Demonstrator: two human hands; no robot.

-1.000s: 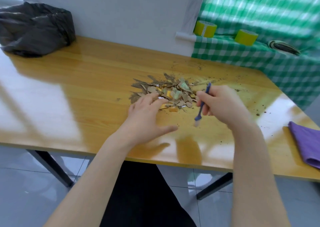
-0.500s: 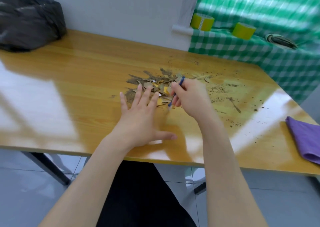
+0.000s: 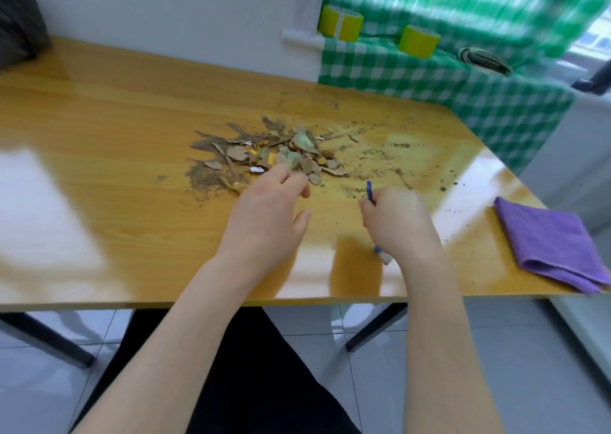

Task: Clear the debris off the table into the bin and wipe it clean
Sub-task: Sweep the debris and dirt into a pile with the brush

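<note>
Glossy yellow wooden table (image 3: 99,142) has a heap of brown cardboard scraps and dirt (image 3: 264,156) mid-table, likely swept together for binning. Folded purple cloth (image 3: 555,245) waits at the right edge for wiping. Left hand (image 3: 264,215), flat earlier, now curls its fingers at the heap's near edge; can't tell if it grips scraps. Right hand (image 3: 396,222) fists a small blue-handled brush (image 3: 369,191), now pulled back off the heap.

Glossy wooden table (image 3: 99,129), heaped mid-top with torn cardboard debris (image 3: 264,156) and soil. Dark grit (image 3: 377,156) scattered just right of the heap. Folded purple cloth (image 3: 549,245) at near right corner, black bag (image 3: 20,27) far left.
</note>
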